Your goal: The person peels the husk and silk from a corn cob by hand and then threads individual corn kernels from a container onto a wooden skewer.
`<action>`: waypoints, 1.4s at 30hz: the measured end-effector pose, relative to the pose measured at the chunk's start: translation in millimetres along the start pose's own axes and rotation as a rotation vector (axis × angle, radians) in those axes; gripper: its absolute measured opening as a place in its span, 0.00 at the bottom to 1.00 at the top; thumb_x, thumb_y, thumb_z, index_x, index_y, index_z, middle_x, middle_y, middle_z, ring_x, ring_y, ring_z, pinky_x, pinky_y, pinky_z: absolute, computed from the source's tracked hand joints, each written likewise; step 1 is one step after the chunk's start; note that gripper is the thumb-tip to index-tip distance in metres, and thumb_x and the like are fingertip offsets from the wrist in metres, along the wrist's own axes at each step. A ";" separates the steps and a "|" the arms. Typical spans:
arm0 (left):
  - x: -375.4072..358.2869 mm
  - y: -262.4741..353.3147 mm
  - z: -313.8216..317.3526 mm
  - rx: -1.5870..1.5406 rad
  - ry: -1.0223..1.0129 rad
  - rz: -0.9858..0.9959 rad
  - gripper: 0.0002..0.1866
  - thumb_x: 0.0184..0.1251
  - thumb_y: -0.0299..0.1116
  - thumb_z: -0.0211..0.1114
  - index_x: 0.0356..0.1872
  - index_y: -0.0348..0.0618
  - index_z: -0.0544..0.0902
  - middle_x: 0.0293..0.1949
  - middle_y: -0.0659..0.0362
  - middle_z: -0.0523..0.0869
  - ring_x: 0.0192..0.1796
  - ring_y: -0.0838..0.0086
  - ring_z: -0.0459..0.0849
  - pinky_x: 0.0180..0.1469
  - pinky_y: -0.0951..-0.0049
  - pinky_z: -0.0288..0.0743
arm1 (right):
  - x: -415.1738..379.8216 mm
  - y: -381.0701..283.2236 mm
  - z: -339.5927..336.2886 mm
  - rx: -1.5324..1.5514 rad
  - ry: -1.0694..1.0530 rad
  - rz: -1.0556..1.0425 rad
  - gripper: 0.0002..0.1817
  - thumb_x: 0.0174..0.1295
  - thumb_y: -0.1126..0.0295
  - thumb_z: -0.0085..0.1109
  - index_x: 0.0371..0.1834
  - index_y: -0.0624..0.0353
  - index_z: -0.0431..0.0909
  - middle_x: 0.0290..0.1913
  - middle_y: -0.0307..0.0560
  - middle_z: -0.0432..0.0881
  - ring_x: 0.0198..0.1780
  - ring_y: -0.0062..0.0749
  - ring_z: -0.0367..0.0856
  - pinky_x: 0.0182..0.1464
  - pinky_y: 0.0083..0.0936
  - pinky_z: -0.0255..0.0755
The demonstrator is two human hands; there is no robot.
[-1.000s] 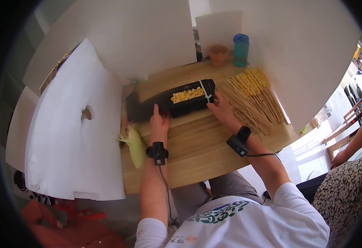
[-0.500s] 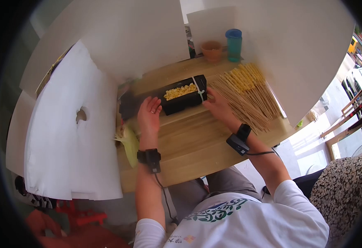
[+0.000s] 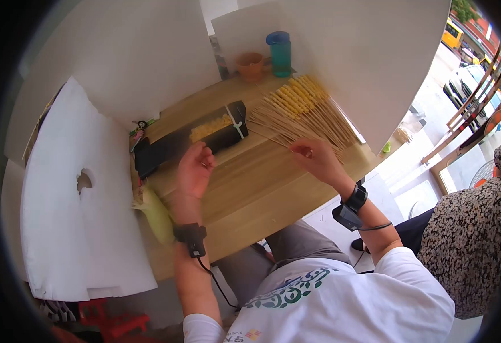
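A black trough-like box [image 3: 227, 138] lies slantwise on the wooden table, a pale band round its right end. Loose yellow corn kernels [image 3: 210, 127] fill its opening. My left hand [image 3: 194, 170] is raised just in front of the box, its fingers loosely bent and apart, with nothing seen in them. Farther right, my right hand [image 3: 322, 163] hovers by the lower ends of a pile of thin wooden sticks [image 3: 296, 123]; its fingers curl inward, and blur hides whether they hold anything. Corn kernels threaded on skewers [image 3: 302, 94] cover the far ends of several sticks.
A corn cob in its husk [image 3: 158, 217] lies at the table's left edge. At the back stand a clay pot [image 3: 250, 67] and a blue-green cup [image 3: 279, 56]. White panels [image 3: 107, 200] enclose the sides. A person in a patterned garment [image 3: 473, 246] is at the right.
Both hands have come away from the black box. My right hand has moved right and toward me, to the sticks; my left fingers have curled. The camera view has shifted right.
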State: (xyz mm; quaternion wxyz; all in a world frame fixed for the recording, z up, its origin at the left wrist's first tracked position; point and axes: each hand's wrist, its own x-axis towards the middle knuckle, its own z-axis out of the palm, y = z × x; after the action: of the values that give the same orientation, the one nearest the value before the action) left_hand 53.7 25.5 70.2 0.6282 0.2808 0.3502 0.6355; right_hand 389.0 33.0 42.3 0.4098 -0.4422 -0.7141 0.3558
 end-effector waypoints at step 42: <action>-13.9 -34.8 -3.9 0.128 -0.092 -0.084 0.12 0.71 0.34 0.61 0.49 0.37 0.81 0.28 0.64 0.79 0.27 0.80 0.75 0.32 0.77 0.70 | -123.7 -5.5 20.0 1.074 -0.361 0.567 0.07 0.70 0.70 0.56 0.43 0.63 0.79 0.29 0.39 0.76 0.20 0.10 0.61 0.21 0.11 0.52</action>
State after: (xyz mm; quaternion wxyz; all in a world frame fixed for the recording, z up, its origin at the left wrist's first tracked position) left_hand 72.2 10.1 41.3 0.6504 0.3346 0.3722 0.5715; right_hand 402.9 -86.1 5.4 0.3372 -0.2800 -0.3490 0.8283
